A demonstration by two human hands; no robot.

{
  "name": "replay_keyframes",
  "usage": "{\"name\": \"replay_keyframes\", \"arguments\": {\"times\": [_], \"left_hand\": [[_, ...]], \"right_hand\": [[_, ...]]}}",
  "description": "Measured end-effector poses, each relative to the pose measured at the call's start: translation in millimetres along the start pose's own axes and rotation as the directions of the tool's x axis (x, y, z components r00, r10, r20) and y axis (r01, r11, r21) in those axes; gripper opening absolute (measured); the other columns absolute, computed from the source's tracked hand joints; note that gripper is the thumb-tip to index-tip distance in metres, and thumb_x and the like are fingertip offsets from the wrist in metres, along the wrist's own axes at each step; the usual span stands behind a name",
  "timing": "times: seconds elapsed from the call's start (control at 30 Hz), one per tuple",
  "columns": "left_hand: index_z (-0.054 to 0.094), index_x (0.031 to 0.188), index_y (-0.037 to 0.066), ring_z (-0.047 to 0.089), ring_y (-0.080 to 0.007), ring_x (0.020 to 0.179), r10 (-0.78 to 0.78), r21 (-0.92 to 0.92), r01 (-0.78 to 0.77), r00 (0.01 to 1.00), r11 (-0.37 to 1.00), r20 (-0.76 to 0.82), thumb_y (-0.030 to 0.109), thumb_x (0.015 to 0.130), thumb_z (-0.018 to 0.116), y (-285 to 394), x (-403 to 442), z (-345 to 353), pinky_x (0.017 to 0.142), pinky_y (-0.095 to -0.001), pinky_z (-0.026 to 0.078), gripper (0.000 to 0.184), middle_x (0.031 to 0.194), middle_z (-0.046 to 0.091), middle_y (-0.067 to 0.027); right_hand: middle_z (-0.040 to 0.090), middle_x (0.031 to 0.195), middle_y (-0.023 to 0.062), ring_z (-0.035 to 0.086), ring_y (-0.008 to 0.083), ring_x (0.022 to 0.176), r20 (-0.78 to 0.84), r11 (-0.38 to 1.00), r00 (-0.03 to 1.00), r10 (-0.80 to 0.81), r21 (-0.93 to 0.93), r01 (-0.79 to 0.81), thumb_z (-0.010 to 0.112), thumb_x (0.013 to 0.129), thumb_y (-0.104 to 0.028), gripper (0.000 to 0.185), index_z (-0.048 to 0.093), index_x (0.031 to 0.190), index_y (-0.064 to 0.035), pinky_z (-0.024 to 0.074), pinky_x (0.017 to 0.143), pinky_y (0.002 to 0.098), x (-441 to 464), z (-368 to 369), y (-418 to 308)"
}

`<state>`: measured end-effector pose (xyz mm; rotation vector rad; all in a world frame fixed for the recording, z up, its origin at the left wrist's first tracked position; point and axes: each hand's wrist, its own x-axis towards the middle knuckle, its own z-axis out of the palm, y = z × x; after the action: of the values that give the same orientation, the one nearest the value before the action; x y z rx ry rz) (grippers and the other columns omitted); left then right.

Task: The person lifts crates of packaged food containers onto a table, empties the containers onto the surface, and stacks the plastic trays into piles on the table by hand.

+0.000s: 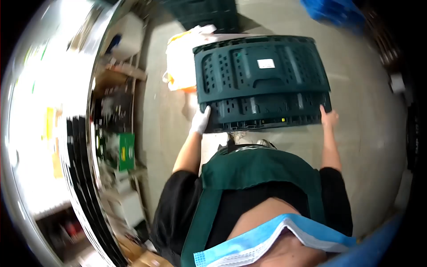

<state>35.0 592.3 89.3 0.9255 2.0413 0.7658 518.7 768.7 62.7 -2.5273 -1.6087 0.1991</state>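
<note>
A dark green folding plastic crate (pixel 262 84), its perforated sides lying flat, is held out in front of my body. On its upper panel is a white label (pixel 266 63). My left hand (pixel 201 120), in a white glove, grips the near left corner with the thumb on top. At the near right corner my right hand (pixel 329 118), bare, grips the edge in the same way. The fingers of both hands are mostly hidden under the crate.
A white bag with orange edges (pixel 181 60) stands on the floor (pixel 169 115) behind the crate. Farther back are stacked green crates (pixel 204 13). Shelving with boxes (pixel 120 151) runs along the left, and a blurred blue object (pixel 333 13) lies at the upper right.
</note>
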Motion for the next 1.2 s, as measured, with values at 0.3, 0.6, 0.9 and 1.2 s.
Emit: {"name": "replay_keyframes", "arguments": {"times": [0.3,0.6,0.9,1.2], "left_hand": [[0.041,0.115,-0.002,0.041,-0.0311,0.112,-0.166,0.145,0.231,0.917,0.962,-0.362,0.043,0.071,0.056,41.2,-26.1,6.7,0.092,-0.0366,0.034,0.065,0.119,0.044,-0.0207],[0.052,0.102,-0.001,0.051,-0.0315,0.095,-0.406,-0.218,0.401,0.478,0.89,-0.779,0.02,0.077,0.045,-148.2,-309.7,124.7,0.078,-0.0398,0.042,0.033,0.108,0.05,-0.0201],[0.054,0.081,0.006,0.047,-0.0184,0.057,-0.978,-0.921,0.382,-0.207,-0.077,-0.004,0.021,0.082,0.037,-279.9,-666.2,329.9,0.049,-0.0318,0.036,0.023,0.073,0.057,-0.0088],[0.056,0.09,-0.005,0.052,-0.0157,0.059,-0.803,-0.771,-0.47,-0.191,-0.43,0.564,0.045,0.085,0.038,-306.3,-600.4,398.9,0.06,-0.0315,0.04,0.053,0.071,0.06,-0.0095]], "right_hand": [[0.057,0.093,0.0213,0.053,0.0351,0.087,0.008,0.908,0.914,-0.406,0.118,0.403,0.051,0.073,-0.055,0.062,0.058,0.092,0.0029,0.0421,0.075,0.0414,30.2,-1.8,20.0],[0.06,0.086,0.0186,0.055,0.036,0.078,-0.302,0.701,0.664,-0.684,-0.021,0.713,0.054,0.069,-0.042,0.047,0.062,0.089,-0.0005,0.0433,0.069,0.0442,27.8,-31.2,-111.1],[0.06,0.093,0.0174,0.058,0.028,0.088,0.299,-0.108,-0.181,-0.937,0.242,0.964,0.057,0.072,-0.034,0.041,0.06,0.096,-0.001,0.0425,0.08,0.0363,-308.0,42.2,-252.8],[0.06,0.069,0.0164,0.059,0.0277,0.07,0.743,-0.693,-0.664,-0.082,0.436,0.574,0.05,0.077,-0.036,0.036,0.062,0.073,-0.0024,0.0445,0.067,0.0345,-711.6,167.9,-138.4]]}}
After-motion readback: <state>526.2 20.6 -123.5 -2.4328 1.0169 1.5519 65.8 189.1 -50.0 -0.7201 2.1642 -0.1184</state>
